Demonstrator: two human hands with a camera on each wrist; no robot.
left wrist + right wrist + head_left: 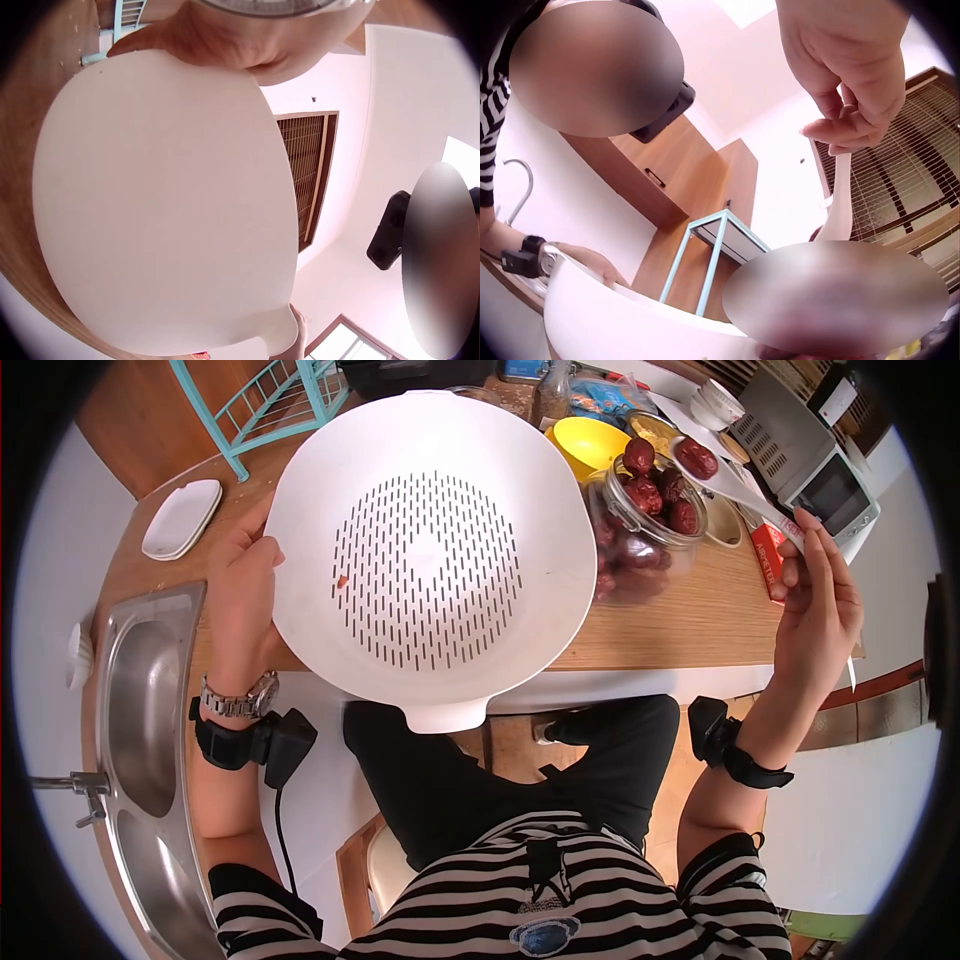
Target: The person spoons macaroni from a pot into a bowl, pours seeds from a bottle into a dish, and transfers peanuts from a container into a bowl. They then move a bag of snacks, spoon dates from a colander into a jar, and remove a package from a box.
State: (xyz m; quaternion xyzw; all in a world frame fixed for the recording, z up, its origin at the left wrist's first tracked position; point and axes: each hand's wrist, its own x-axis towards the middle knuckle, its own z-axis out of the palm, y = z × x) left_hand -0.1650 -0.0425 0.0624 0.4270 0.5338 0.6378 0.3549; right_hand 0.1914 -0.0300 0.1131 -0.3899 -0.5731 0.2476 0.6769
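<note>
My left hand (pixel 243 585) grips the left rim of a large white colander (pixel 430 555), its slotted inside tilted toward me. A small reddish scrap (pixel 342 582) sticks to the slotted bottom. Seen from the left wrist, the colander's smooth wall (pixel 165 202) fills much of the view. My right hand (pixel 818 605) pinches the handle of a white spoon (pixel 742 490). In the spoon's bowl lies one dark red, wrinkled date (pixel 696 458). Just below it stands an open glass jar (pixel 645 588) heaped with red dates (pixel 643 495), partly hidden by the colander's right edge.
A yellow bowl (pixel 590 442) stands behind the jar. A microwave (pixel 835 490) and a red box (pixel 768 560) are at the right. On the left are a turquoise rack (pixel 265 405), a white lid-like dish (pixel 182 520) and a steel sink (pixel 150 700).
</note>
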